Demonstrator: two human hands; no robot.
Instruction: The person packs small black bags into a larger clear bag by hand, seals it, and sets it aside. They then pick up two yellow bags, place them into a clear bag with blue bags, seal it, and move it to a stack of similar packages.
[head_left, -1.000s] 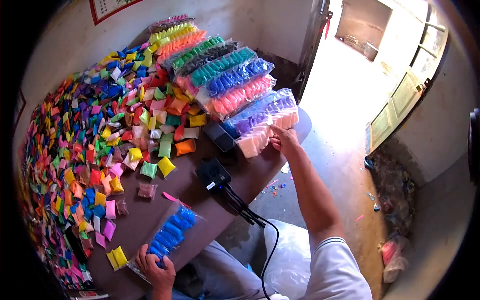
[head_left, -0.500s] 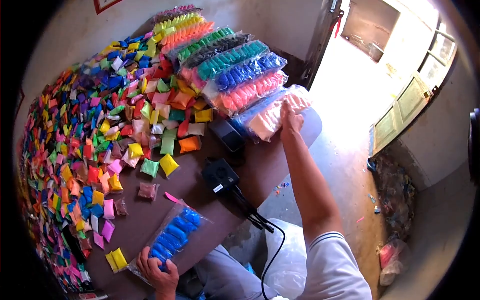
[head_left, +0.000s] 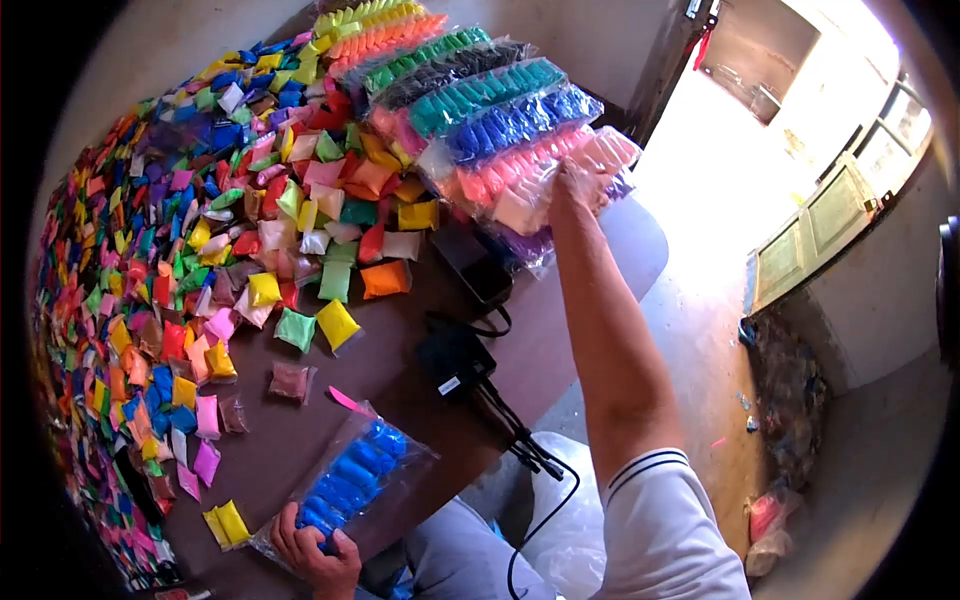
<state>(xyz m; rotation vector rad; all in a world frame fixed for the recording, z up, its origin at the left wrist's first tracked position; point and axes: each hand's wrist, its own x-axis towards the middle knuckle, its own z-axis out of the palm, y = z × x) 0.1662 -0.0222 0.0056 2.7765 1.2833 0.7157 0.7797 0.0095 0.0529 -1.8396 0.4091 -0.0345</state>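
Observation:
My left hand is closed on the near end of a clear plastic bag of blue packets, which lies on the table's front edge. Its thumb rests on top and the fingers curl along the side. At the far right of the table, my right hand is closed on a clear bag of pale pink packets. That bag lies against a bag of brighter pink packets at the front of a row of filled bags. Purple packets show partly underneath.
Loose colored packets cover the left and back of the brown table. A black box with cables and a black phone-like device lie mid-table. A white plastic sack stands below the edge; a doorway opens at right.
My right hand has shifted the pale pink bag back against the brighter pink one, uncovering purple packets below. My left hand stays on the blue bag. The whole view has shifted slightly.

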